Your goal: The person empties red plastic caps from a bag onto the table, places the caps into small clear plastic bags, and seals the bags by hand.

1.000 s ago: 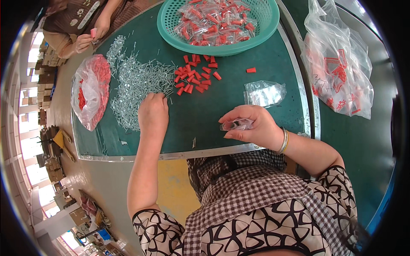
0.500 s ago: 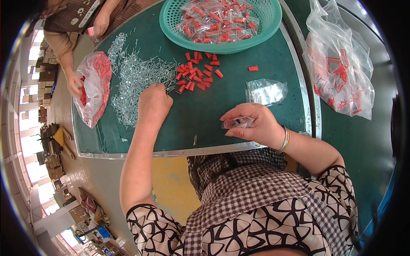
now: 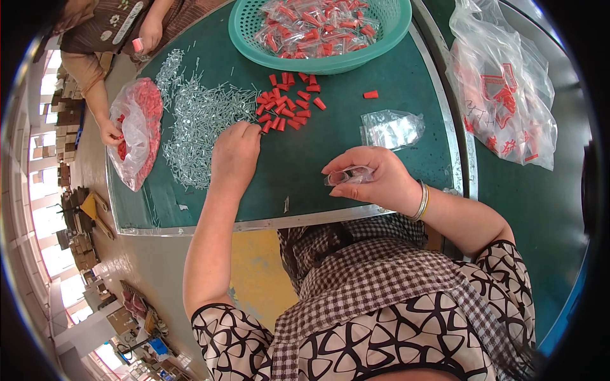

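My left hand (image 3: 236, 151) rests at the right edge of a pile of thin silver screws (image 3: 194, 120). Its fingers are bent together, the tips close to the near side of a loose heap of red tapered plugs (image 3: 280, 108); anything pinched in them is hidden. Farther right, above the table's near edge, my right hand (image 3: 376, 176) grips a small clear plastic bag (image 3: 359, 174), whose mouth gapes toward the left between thumb and fingers. More clear bags (image 3: 393, 129) lie flat just beyond that hand. A single red plug (image 3: 370, 94) sits apart from the heap.
A green perforated basket (image 3: 238, 35) at the far side holds many filled bags with red plugs. On the left, a co-worker's hand (image 3: 112, 133) reaches into a plastic sack of red pieces (image 3: 147, 120). Across a metal-edged seam lies a large clear sack (image 3: 502, 89).
My left hand has shifted slightly right, from over the screws toward the red plugs. My right hand still grips the bag. The co-worker's hand at the sack has moved slightly.
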### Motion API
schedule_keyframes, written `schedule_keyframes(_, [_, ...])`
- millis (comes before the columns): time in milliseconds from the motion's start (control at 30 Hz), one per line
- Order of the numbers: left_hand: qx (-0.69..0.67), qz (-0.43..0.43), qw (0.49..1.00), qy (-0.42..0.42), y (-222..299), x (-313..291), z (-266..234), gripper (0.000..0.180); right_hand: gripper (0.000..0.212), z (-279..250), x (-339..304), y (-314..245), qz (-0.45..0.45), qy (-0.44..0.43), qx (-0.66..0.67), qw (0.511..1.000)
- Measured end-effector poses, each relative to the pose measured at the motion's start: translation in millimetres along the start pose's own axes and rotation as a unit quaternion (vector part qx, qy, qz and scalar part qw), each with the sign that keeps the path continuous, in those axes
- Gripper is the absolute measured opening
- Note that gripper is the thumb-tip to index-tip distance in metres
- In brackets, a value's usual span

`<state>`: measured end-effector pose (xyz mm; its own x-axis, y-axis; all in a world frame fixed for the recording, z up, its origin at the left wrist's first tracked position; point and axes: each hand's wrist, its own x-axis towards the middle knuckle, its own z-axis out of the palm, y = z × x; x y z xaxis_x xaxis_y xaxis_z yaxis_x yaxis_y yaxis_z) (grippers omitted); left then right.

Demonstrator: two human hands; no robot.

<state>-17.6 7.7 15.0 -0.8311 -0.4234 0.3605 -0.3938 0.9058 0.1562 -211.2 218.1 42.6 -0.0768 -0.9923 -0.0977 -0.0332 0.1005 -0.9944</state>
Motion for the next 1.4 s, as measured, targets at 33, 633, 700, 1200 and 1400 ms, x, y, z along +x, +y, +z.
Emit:
schedule_keyframes(33, [0.020, 0.006, 1.000, -0.020, -0.9, 1.5, -0.8, 0.010, 0.033, -1.0, 0.3, -0.2, 0.000, -0.007, 0.002, 1.000])
schedule_keyframes(633, [-0.443, -0.122, 0.885, 0.077, 117.3, -14.5, -34.9, 0.017, 0.040, 1.1, -1.0, 4.1, -0.047, 0.015, 0.006, 0.999])
schedule_keyframes(700, [-0.435, -0.113, 0.890, 0.076, 120.7, -15.8, -34.1, 0.017, 0.040, 1.4, -0.4, 0.1, -0.044, 0.011, -0.009, 0.999])
schedule_keyframes(1200, [-0.219, 0.028, 0.973, 0.069, 122.7, -17.8, -43.6, 0.031, 0.044, -1.9, -3.2, -2.6, -0.027, -0.022, 0.035, 0.999])
schedule_keyframes(1400, [-0.143, 0.084, 0.982, 0.091, 125.5, -16.7, -52.6, 0.028, 0.050, -0.1, -2.2, 4.6, -0.118, -0.017, 0.017, 0.993])
